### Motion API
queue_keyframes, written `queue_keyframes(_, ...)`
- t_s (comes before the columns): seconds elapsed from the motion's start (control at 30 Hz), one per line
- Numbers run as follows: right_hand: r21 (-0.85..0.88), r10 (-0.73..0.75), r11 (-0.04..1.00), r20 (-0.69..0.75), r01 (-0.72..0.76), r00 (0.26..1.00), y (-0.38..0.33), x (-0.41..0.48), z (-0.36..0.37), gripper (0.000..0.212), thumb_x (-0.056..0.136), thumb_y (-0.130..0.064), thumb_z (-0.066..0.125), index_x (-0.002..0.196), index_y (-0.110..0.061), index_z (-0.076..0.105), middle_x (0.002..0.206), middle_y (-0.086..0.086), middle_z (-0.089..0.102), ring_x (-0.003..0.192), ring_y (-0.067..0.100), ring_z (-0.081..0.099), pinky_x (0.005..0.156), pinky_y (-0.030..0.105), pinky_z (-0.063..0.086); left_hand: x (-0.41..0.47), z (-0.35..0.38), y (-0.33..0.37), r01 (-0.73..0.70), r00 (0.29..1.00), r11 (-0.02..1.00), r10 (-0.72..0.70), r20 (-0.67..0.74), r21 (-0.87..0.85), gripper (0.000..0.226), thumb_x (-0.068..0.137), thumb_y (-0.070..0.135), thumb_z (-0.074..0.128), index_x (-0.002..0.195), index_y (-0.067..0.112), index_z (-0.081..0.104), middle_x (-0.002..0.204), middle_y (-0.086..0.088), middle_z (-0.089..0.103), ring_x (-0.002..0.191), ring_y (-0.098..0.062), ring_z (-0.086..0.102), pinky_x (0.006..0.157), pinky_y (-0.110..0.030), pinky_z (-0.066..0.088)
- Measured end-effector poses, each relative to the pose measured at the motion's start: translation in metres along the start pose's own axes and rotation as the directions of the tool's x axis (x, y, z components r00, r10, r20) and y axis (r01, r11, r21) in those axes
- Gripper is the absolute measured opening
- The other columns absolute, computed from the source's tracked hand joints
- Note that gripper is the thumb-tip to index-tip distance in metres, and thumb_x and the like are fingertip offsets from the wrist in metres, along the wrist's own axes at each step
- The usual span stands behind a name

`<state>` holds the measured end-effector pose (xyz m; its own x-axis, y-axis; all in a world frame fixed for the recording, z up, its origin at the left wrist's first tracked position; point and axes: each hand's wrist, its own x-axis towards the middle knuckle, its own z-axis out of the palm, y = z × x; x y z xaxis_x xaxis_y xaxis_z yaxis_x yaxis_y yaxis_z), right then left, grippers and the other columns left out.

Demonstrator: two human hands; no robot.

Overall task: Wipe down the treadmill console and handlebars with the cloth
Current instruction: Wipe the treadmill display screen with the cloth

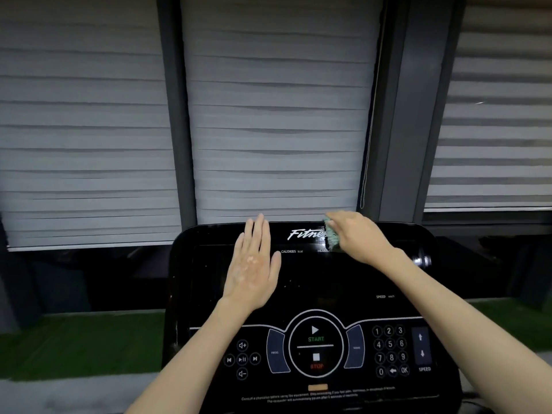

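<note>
The glossy black treadmill console [313,282] fills the lower middle of the head view, with a dark display above and START/STOP buttons and a number pad below. My right hand [355,234] presses a small green cloth [332,234] against the console's top edge, over the end of the white "Fitness" logo. My left hand [254,264] hovers flat above the upper left of the display, fingers straight and together, holding nothing. No handlebars are in view.
Grey slatted blinds [277,115] between dark window frames [400,115] stand close behind the console, with a pull cord [367,144] hanging at the right. A strip of green turf [77,339] runs on the floor to either side.
</note>
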<state>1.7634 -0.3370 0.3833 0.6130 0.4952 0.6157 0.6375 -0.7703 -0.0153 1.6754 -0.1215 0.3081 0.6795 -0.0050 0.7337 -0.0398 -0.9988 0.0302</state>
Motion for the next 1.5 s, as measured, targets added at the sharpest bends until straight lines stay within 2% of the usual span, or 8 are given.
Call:
queue_keyframes(0.37,0.028,-0.138,0.990,0.076,0.136,0.988,-0.071,0.030,0.015,0.024,0.101,-0.027,0.036,0.093,-0.012,0.051,0.103,0.014,0.065,0.095,0.036,0.057,0.067,0.036,0.033,-0.001,0.007,0.002,0.041,0.999,0.997,-0.041,-0.008,0.070,0.067,0.098,0.036,0.019,0.153,-0.003,0.018,0.161,-0.018,0.018,0.150,-0.029,0.015,0.119,-0.039,0.017)
queue_keyframes(0.47,0.039,-0.111,0.993,0.087,0.108,0.990,-0.041,0.020,0.006,0.023,0.101,-0.026,0.037,0.089,-0.012,0.051,0.106,0.014,0.065,0.097,0.036,0.057,0.069,0.037,0.037,-0.002,0.008,0.003,0.049,0.999,0.997,-0.048,-0.023,0.065,0.067,0.099,0.037,0.019,0.153,-0.003,0.018,0.160,-0.018,0.019,0.150,-0.029,0.014,0.119,-0.039,0.015)
queue_keyframes(0.67,0.042,0.030,0.999,0.030,-0.031,0.999,0.069,-0.019,-0.013,0.031,0.101,-0.023,0.042,0.120,-0.007,0.060,0.120,0.013,0.064,0.110,0.035,0.057,0.089,0.041,0.046,-0.004,0.007,0.006,0.049,0.998,0.997,-0.047,-0.039,0.052,0.065,0.100,0.037,0.020,0.153,-0.001,0.017,0.160,-0.018,0.021,0.150,-0.029,0.014,0.119,-0.040,0.014)
queue_keyframes(0.73,0.032,0.075,0.997,0.010,-0.076,0.997,0.094,-0.029,-0.016,0.030,0.100,-0.021,0.042,0.122,-0.011,0.060,0.120,0.012,0.064,0.109,0.034,0.058,0.087,0.040,0.047,-0.004,0.006,0.007,0.055,0.998,0.997,-0.052,-0.040,0.063,0.065,0.101,0.038,0.022,0.153,-0.001,0.020,0.159,-0.018,0.023,0.149,-0.029,0.017,0.119,-0.041,0.017)
queue_keyframes(0.87,-0.015,0.129,0.992,0.001,-0.129,0.992,0.097,-0.028,-0.014,0.024,0.099,-0.020,0.038,0.102,-0.008,0.059,0.098,0.014,0.065,0.092,0.038,0.057,0.073,0.041,0.048,-0.001,0.007,0.010,0.071,0.997,0.996,-0.070,-0.025,0.060,0.068,0.100,0.042,0.019,0.153,-0.001,0.016,0.160,-0.018,0.020,0.150,-0.029,0.012,0.120,-0.040,0.012)
queue_keyframes(1.07,0.010,-0.041,0.999,0.000,0.041,0.999,0.042,-0.007,-0.003,0.022,0.098,-0.018,0.042,0.102,-0.005,0.059,0.102,0.015,0.066,0.096,0.037,0.058,0.074,0.039,0.043,0.000,0.006,0.012,0.089,0.996,0.992,-0.088,-0.012,0.086,0.069,0.100,0.040,0.021,0.151,-0.006,0.019,0.157,-0.024,0.023,0.149,-0.035,0.016,0.120,-0.046,0.021)
queue_keyframes(1.23,0.055,-0.076,0.996,0.048,0.073,0.996,0.033,-0.002,-0.004,0.025,0.100,-0.019,0.041,0.109,-0.004,0.059,0.110,0.013,0.066,0.103,0.036,0.057,0.080,0.041,0.044,0.000,0.007,0.017,0.101,0.995,0.990,-0.101,-0.006,0.100,0.069,0.100,0.039,0.022,0.150,-0.008,0.021,0.156,-0.026,0.025,0.147,-0.037,0.019,0.118,-0.048,0.025)
queue_keyframes(1.5,0.056,0.169,0.984,-0.027,-0.167,0.985,0.130,-0.046,-0.027,0.025,0.098,-0.015,0.045,0.113,-0.010,0.064,0.113,0.015,0.067,0.101,0.040,0.061,0.082,0.044,0.049,-0.001,0.004,0.016,0.102,0.995,0.992,-0.103,0.016,0.072,0.071,0.099,0.042,0.019,0.152,-0.004,0.018,0.158,-0.022,0.022,0.149,-0.034,0.015,0.120,-0.044,0.019)
